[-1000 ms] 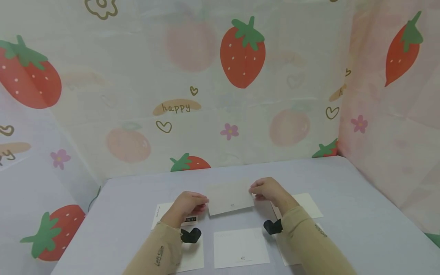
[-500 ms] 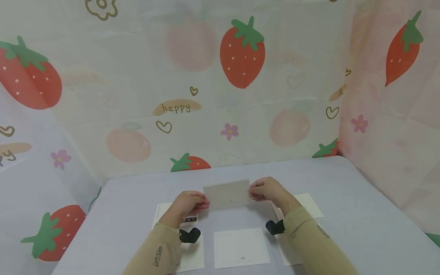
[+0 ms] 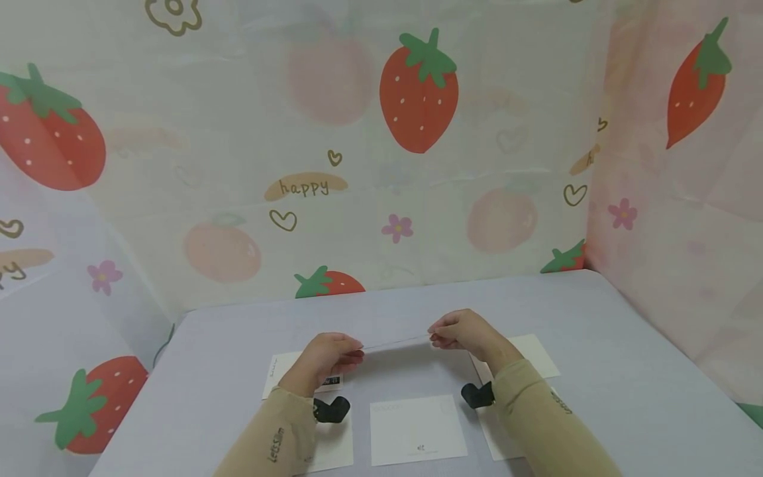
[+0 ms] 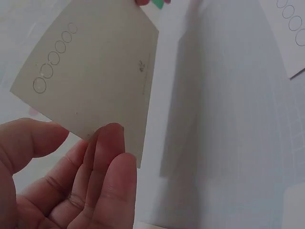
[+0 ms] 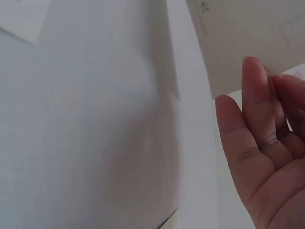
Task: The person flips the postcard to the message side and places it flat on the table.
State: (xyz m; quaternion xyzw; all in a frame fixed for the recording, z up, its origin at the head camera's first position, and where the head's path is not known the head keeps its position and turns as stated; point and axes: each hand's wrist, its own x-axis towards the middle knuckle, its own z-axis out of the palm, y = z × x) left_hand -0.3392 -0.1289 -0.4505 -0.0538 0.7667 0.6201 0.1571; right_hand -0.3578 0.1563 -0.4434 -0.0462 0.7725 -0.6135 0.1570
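A postcard [image 4: 102,62] is held up off the table between both hands. Its underside, with a row of printed circles and a small logo, shows in the left wrist view; in the head view it appears edge-on as a thin line. My left hand [image 3: 328,358] pinches its left edge between thumb and fingers. At the opposite edge my right hand [image 3: 467,333] pinches it the same way, and a corner of the card [image 5: 248,38] fills the top of the right wrist view. Below the hands, a white postcard [image 3: 419,430] lies flat on the table.
More cards lie about: one with a dark picture [image 3: 280,368] by the left hand, one [image 3: 336,440] under the left forearm, one [image 3: 534,354] behind the right wrist and one [image 3: 497,437] beside the right sleeve. The table [image 3: 238,324] meets a strawberry-print cloth [image 3: 357,132].
The postcard has tilted from showing its face to lying edge-on to the head view. Both hands stay in nearly the same place, still pinching it.
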